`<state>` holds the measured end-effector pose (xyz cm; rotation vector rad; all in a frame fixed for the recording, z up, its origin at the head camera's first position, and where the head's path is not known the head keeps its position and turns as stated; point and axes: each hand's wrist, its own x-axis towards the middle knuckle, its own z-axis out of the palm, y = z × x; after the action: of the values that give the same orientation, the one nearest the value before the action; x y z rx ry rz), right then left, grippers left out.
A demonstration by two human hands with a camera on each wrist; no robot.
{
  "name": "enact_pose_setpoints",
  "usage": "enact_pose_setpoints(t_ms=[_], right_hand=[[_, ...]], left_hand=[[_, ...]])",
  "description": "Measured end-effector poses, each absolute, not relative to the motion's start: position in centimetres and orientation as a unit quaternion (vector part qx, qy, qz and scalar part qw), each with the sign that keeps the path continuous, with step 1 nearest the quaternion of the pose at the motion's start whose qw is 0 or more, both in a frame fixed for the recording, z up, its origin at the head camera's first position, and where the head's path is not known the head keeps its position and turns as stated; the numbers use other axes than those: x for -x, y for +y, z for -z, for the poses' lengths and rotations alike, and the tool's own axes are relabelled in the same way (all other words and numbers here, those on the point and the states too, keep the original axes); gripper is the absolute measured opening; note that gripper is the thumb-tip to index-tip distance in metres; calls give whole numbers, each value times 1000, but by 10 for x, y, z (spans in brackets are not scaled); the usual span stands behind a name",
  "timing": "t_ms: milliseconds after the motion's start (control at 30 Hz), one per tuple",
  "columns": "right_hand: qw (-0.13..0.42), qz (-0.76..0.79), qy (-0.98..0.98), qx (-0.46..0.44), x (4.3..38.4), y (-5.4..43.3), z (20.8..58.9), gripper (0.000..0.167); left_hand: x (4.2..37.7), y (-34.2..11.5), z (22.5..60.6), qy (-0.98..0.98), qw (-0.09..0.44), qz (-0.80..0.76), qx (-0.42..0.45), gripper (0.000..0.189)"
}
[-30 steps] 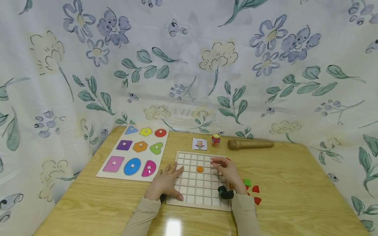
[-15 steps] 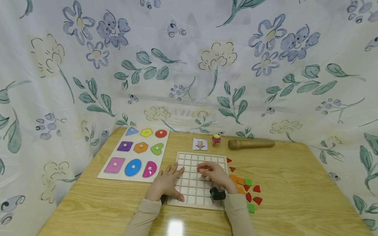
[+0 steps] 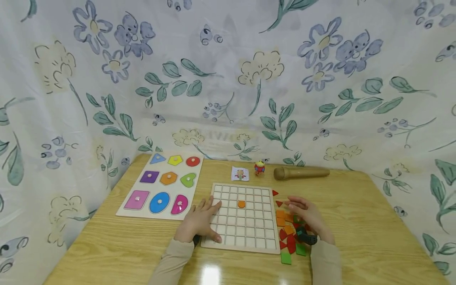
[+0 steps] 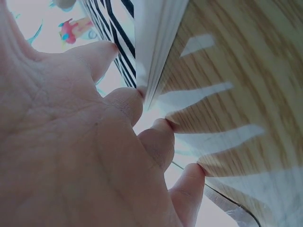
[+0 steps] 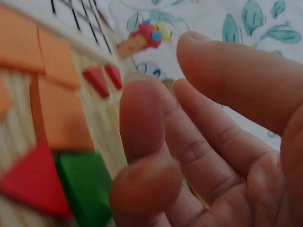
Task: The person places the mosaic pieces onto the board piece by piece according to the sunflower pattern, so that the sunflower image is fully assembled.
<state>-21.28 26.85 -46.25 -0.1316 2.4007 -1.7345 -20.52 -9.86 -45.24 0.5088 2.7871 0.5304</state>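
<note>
A pale wooden grid board point(image 3: 236, 230) lies flat in the middle of the table, with one orange disc point(image 3: 241, 204) in a cell of its upper half. My left hand point(image 3: 199, 221) rests spread along the board's left edge, thumb over the lower left corner; the left wrist view has its fingertips point(image 4: 190, 177) down by the board's side. To the right of the board, my right hand point(image 3: 310, 217) hovers over loose pieces, holding nothing between its loosely bent fingers. Below it lie orange squares point(image 5: 61, 113), a green piece point(image 5: 87, 184) and red pieces point(image 5: 38, 182), some partly hidden by the hand.
A white shape-puzzle board point(image 3: 165, 187) with knobbed pieces lies at the left. Along the back are a small picture card point(image 3: 240, 173), a red-and-yellow toy figure point(image 3: 260, 168) and a wooden microphone-shaped object point(image 3: 302, 173). A floral curtain point(image 3: 228, 95) stands behind the table.
My right hand has gone from the board's right side to over the orange disc, then away right to the loose pieces. The disc is uncovered again in its cell; my left hand stays put.
</note>
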Motion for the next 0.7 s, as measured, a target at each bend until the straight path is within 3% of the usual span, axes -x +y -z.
enact_pose_setpoints(t_ms=[533, 700], right_hand=[[86, 512, 853, 54, 212, 254, 467, 52], [74, 490, 867, 59, 214, 250, 468, 45]], left_hand=[[204, -96, 452, 958, 132, -188, -172, 112], [206, -97, 451, 958, 135, -187, -169, 112]])
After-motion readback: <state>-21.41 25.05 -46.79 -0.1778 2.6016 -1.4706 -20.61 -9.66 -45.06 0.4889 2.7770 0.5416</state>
